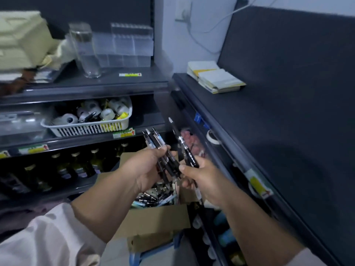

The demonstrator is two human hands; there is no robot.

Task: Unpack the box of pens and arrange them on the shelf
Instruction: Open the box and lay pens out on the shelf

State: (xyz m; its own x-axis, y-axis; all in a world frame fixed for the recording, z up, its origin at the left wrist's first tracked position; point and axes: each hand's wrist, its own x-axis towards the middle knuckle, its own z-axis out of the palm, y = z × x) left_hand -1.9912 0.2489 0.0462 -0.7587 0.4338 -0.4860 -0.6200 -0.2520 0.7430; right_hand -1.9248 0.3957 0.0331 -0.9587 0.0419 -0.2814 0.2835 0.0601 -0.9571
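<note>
Above the box (153,221), left hand (146,167) grips pens (154,140), right hand (199,175) grips one pen (182,144); basket (86,129) beyond.

Dark metal shelving unit (92,89), left, three tiers in view, with a dark back panel (107,10) and yellow-and-green price labels (130,74) on its shelf edges. Second dark shelving unit (269,131), right, set at an angle to the first, with a tall dark backboard (297,54). Pale wall (209,48) in the corner between them, bearing a white socket (183,10) with a white cable (194,37) trailing from it; lighting dim and even.
</note>
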